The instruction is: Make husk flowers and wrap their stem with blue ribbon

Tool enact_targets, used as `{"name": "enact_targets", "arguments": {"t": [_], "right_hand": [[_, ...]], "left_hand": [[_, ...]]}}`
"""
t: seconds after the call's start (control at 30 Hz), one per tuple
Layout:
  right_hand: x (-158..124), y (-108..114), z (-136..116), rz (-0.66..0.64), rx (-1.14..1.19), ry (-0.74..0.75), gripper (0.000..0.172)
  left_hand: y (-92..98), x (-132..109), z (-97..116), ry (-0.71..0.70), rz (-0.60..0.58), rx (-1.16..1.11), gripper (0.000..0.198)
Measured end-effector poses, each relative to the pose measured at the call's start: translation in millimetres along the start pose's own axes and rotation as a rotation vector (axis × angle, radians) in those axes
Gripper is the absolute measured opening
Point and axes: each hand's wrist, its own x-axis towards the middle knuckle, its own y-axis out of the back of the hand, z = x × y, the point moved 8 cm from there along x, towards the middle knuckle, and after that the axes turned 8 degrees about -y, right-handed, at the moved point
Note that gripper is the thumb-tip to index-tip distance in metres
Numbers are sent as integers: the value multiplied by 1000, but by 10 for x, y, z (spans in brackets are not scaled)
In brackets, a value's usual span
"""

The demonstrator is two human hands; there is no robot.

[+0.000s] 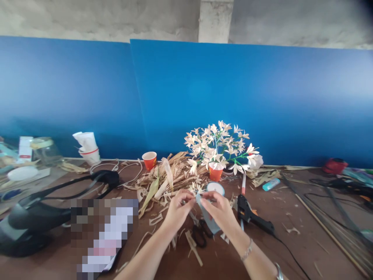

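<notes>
Both hands work close together over the middle of the brown bench (221, 264). Left hand (181, 204) has thumb and fingers drawn together, clamped on a small pale flower (197, 188) near its base; exact pinch point hidden by the fingers. Right hand (217, 205), just beside it, pinches the upper end of a blue-grey strip (211, 222), which slants down toward the near right. The flower sits between the two hands at their far side, petals spread. Below the strip, scissors (200, 236) with black handles, partly covered. Right of the right hand, a black glue gun (247, 213), its cord trailing near right. Just beyond the hands, a white roll (215, 188); farther, a red paper cup (216, 172) holding a broad spray of pale flowers (215, 146) on green stems. Far left of that spray, a heap of dry husks (166, 177), with scraps scattered nearer; a second red paper cup (149, 160) stands at its far left edge. Light-blue tube (271, 184) lies to the right. Black strapped device (35, 217) at left, beside a pixelated patch. Blue panel (204, 89) behind everything.
</notes>
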Motion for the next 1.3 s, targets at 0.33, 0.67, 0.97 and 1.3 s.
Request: {"name": "enact_targets", "arguments": {"t": [0.33,0.67,0.97,1.3], "right_hand": [[-352,28,-616,156,-561,700,30],[-313,-4,-563,135,-585,670,17],[-287,104,-535,282,-546,601,11],[-316,36,-547,257,-515,588,7]], "left_hand": [[-141,-122,-156,374,-166,-284,7],[-148,-136,-206,404,-155,-400,15],[-191,-120,-133,364,-134,-660,44],[-209,-123,-234,323,-27,-416,28]]}}
